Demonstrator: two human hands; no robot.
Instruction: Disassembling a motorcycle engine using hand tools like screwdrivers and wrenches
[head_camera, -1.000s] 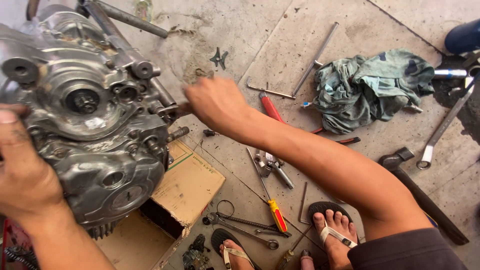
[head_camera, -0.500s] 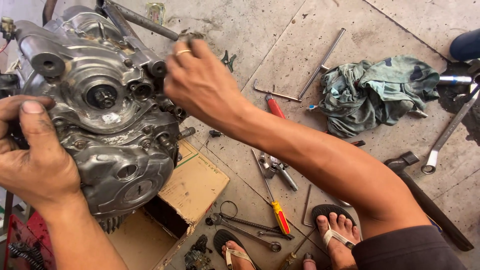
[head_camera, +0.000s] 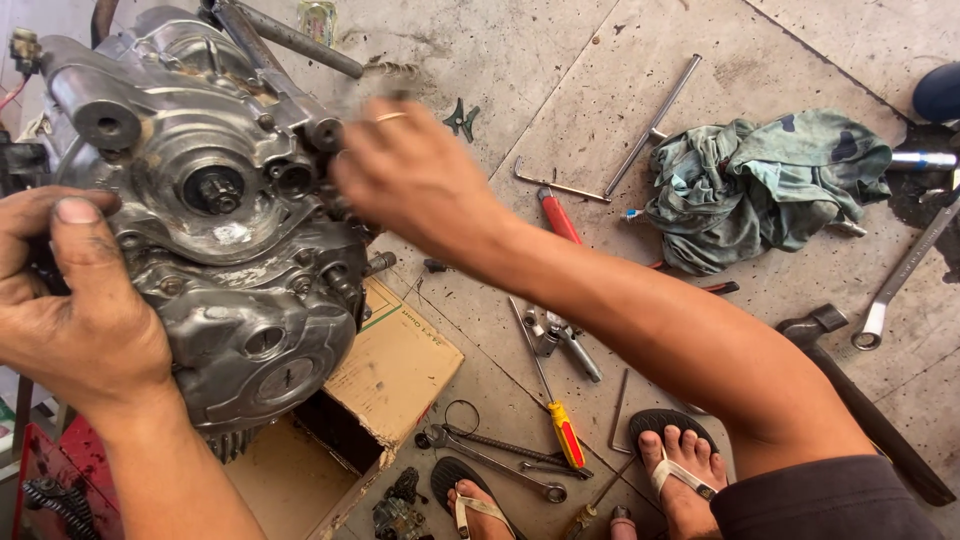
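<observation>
A grey, greasy motorcycle engine block (head_camera: 215, 230) rests on an open cardboard box (head_camera: 395, 370). My left hand (head_camera: 75, 300) grips the block's left side, thumb up on the casing. My right hand (head_camera: 415, 180), a ring on one finger, reaches to the block's upper right edge near a bolt hole; it is blurred and its fingertips are hidden against the casing, so a held part cannot be made out.
On the concrete floor lie a crumpled green rag (head_camera: 765, 185), a red-and-yellow screwdriver (head_camera: 560, 425), pliers (head_camera: 560, 335), wrenches (head_camera: 500, 460), a long T-handle tool (head_camera: 655, 125), a spanner (head_camera: 900, 280) and a hammer (head_camera: 860, 400). My sandalled feet (head_camera: 685, 465) are at the bottom.
My right hand rose from the block's right side to its upper right edge. My left hand stayed clamped on the left side. The view shifted so the block sits more centred.
</observation>
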